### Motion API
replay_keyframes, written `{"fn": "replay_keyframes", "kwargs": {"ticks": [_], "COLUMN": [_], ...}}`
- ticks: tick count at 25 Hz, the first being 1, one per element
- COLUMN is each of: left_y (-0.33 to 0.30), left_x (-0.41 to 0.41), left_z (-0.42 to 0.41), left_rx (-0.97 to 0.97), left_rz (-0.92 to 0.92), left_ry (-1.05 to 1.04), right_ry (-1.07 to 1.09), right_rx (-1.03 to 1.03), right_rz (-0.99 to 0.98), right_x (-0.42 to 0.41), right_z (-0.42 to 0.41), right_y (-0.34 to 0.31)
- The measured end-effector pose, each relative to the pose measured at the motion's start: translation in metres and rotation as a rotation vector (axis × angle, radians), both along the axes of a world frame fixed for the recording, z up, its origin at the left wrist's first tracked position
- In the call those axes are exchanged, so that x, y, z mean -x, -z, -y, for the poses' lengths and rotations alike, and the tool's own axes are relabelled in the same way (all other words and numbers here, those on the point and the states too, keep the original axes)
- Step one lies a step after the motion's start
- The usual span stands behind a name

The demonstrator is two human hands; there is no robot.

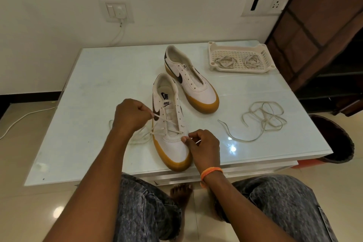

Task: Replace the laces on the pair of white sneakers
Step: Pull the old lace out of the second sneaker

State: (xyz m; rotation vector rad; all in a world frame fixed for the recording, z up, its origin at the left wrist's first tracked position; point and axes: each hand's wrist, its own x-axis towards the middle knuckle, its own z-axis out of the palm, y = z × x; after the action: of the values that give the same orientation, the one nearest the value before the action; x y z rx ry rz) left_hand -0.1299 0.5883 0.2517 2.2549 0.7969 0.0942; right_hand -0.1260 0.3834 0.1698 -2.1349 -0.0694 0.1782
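A white sneaker with a gum sole (172, 143) lies near the front edge of the glass table, toe toward me. A white lace (169, 122) runs through its lowest eyelets. My left hand (131, 116) pinches one end of that lace on the shoe's left side, and slack trails under my wrist. My right hand (204, 143) pinches the other end by the shoe's right eyelets. A second white sneaker (192, 80), with no lace in it, lies farther back. A loose lace (261, 120) lies tangled at the right.
A cream plastic tray (214, 51) at the back right holds two bundled laces (238, 61). The white glass table (94, 88) stands against a wall with sockets. A dark bin (337, 139) sits on the floor at the right. My knees are below the table edge.
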Motion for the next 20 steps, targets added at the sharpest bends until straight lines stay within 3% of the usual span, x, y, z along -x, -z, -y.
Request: {"fn": "replay_keyframes", "kwargs": {"ticks": [3,7,10,20], "left_y": [0.008,0.014,0.021,0.022], "left_x": [-0.002,-0.007,-0.008,-0.008], "left_z": [0.001,0.029,0.05,0.043], "left_rx": [-0.122,-0.13,-0.283,-0.229], "left_rz": [-0.031,-0.003,-0.095,-0.106], "left_ry": [0.073,0.283,0.437,0.33], "right_ry": [0.009,-0.001,-0.034,-0.055], "right_rx": [0.001,0.016,0.039,0.034], "right_rz": [-0.004,-0.002,0.051,0.044], "right_x": [0.0,-0.001,0.0,-0.001], "right_z": [0.0,0.001,-0.004,-0.002], "right_y": [-0.001,-0.005,-0.007,-0.011]}}
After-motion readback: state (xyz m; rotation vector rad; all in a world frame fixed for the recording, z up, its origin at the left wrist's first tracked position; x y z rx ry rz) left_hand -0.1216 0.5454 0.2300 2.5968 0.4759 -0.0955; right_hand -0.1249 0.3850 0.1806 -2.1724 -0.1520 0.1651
